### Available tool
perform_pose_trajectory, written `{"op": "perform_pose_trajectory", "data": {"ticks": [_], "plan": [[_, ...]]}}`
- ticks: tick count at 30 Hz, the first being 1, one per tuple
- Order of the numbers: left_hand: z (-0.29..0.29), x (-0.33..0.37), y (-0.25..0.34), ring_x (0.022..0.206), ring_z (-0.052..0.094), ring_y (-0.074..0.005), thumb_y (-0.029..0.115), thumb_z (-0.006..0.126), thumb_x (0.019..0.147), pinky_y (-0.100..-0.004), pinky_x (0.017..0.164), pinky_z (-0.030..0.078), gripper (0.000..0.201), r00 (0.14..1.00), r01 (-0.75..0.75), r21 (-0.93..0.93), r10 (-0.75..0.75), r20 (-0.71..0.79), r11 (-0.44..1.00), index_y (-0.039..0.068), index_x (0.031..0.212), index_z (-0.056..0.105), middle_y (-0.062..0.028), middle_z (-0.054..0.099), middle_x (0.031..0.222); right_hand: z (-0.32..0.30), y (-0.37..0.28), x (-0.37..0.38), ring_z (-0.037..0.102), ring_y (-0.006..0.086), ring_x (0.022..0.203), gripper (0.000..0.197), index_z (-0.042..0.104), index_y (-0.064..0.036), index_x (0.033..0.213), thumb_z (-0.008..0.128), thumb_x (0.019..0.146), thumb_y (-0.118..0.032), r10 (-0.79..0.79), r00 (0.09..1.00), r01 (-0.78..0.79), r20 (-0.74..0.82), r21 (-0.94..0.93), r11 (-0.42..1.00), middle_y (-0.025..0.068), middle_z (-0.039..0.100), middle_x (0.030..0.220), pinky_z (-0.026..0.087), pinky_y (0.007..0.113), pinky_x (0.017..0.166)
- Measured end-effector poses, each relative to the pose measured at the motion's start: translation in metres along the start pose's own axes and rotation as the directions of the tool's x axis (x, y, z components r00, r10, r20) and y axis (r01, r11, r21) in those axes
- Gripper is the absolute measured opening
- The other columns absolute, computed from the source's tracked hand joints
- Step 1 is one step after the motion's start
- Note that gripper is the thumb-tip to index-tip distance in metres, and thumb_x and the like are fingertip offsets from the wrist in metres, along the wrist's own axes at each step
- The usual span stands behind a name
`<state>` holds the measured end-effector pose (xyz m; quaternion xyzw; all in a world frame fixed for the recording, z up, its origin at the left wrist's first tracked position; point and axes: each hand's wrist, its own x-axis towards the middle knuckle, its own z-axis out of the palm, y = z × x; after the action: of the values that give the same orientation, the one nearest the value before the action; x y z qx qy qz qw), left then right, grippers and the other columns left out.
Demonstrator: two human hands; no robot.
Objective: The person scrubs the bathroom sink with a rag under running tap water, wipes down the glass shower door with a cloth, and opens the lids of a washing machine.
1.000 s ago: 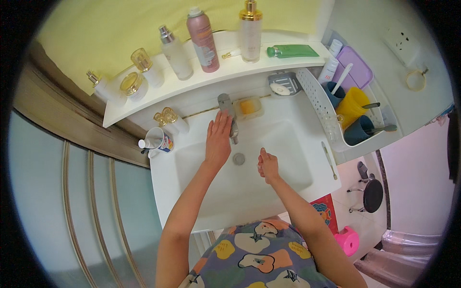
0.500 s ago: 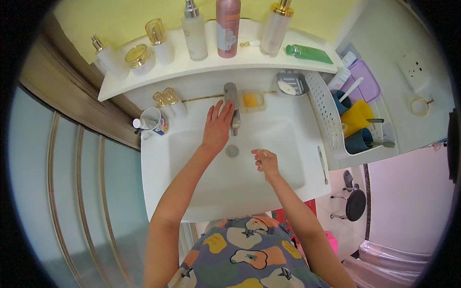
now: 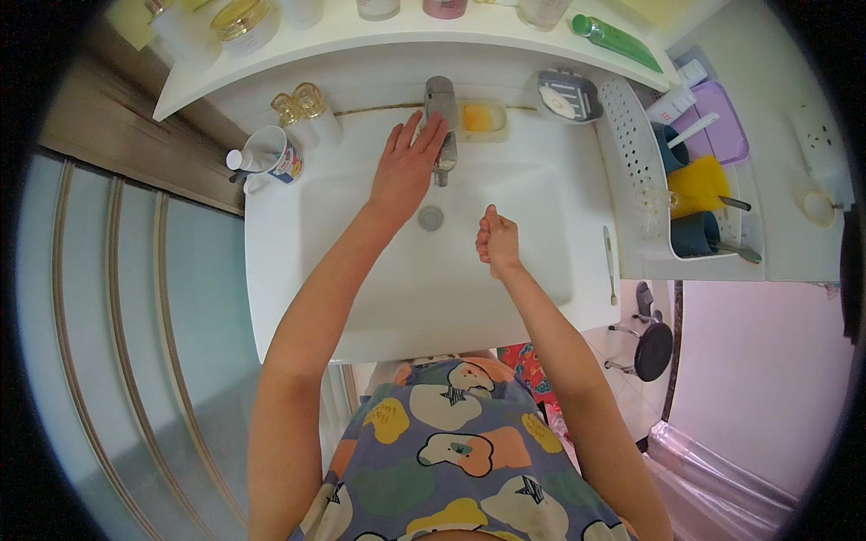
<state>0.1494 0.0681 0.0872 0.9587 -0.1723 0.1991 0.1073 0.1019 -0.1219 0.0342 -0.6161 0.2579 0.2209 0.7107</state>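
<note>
My left hand (image 3: 406,169) reaches over the white sink (image 3: 361,316) with its fingers stretched out and slightly apart. Its fingertips lie against the side of the chrome faucet (image 3: 440,95). Right of the drain plug (image 3: 431,218), my right hand (image 3: 498,242) hangs above the basin, closed, with its fingers curled in. Whatever those fingers may hold is hidden. No running water can be made out below the spout.
A soap dish (image 3: 568,96), an amber soap box (image 3: 483,121) and a cup (image 3: 273,155) stand around the rim. At right are a white basket (image 3: 631,180) and a toothbrush (image 3: 611,266). Above runs a shelf (image 3: 361,50) with several bottles.
The view has tipped down, so the sink and shelf sit higher in the picture. My right hand has turned and its fingers have curled tighter. My left hand stays at the faucet.
</note>
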Motion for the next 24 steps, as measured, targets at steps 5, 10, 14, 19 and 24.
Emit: {"op": "perform_pose_trajectory", "data": {"ticks": [5,10,14,19,24], "plan": [[0.003,-0.002,-0.003,0.134,0.030,-0.0295,-0.008,0.048,0.076,-0.0447,0.109,0.029,0.066,1.000,0.000,-0.012,0.000,-0.012,1.000,0.009,0.139,0.036,-0.0069,0.034,0.146,0.009,0.011,0.009,0.034,0.0091,0.037,0.044,0.042,-0.0116,0.066,0.047,0.095,-0.044,-0.003,1.000,0.003,0.000,-0.057,0.998,-0.0012,0.039,0.051,0.023,0.025,0.033],[-0.004,0.001,0.004,0.131,0.035,-0.0295,-0.009,0.048,0.075,-0.0442,0.107,0.032,0.063,1.000,0.002,0.013,-0.002,0.023,1.000,0.008,0.135,0.041,-0.0074,0.036,0.144,-0.006,0.033,0.030,0.036,0.0091,0.038,0.040,0.046,-0.0105,0.069,0.048,0.095,-0.041,0.036,0.998,-0.033,-0.054,0.054,0.998,-0.0005,0.041,0.053,0.025,0.025,0.033],[0.026,-0.070,0.001,0.114,0.045,-0.0264,-0.005,0.052,0.077,-0.0403,0.095,0.038,0.048,0.989,0.108,-0.264,-0.077,0.124,0.959,0.008,0.123,0.054,-0.0067,0.050,0.123,-0.036,0.060,0.022,0.049,0.0123,0.047,0.028,0.055,-0.0074,0.083,0.050,0.094,-0.032,-0.038,0.999,0.031,-0.011,-0.386,0.922,0.0038,0.054,0.063,0.037,0.027,0.042],[0.130,-0.153,0.007,0.102,0.047,-0.0246,0.005,0.057,0.080,-0.0400,0.085,0.039,0.042,0.865,0.158,-0.165,-0.056,0.499,0.973,0.010,0.122,0.055,-0.0074,0.051,0.100,-0.065,0.111,0.005,0.062,0.0265,0.067,0.017,0.060,-0.0056,0.092,0.057,0.089,-0.022,-0.228,0.948,0.317,0.222,-0.710,0.629,0.0135,0.064,0.079,0.049,0.035,0.064],[0.197,-0.157,0.012,0.098,0.046,-0.0217,0.007,0.057,0.080,-0.0420,0.087,0.036,0.039,0.876,0.141,0.016,-0.132,0.464,0.990,0.011,0.118,0.057,-0.0067,0.050,0.101,-0.056,0.109,-0.020,0.061,0.0346,0.086,0.016,0.059,-0.0051,0.095,0.058,0.088,-0.019,-0.104,0.990,0.139,0.092,-0.685,0.715,0.0167,0.064,0.093,0.048,0.039,0.076]]}}
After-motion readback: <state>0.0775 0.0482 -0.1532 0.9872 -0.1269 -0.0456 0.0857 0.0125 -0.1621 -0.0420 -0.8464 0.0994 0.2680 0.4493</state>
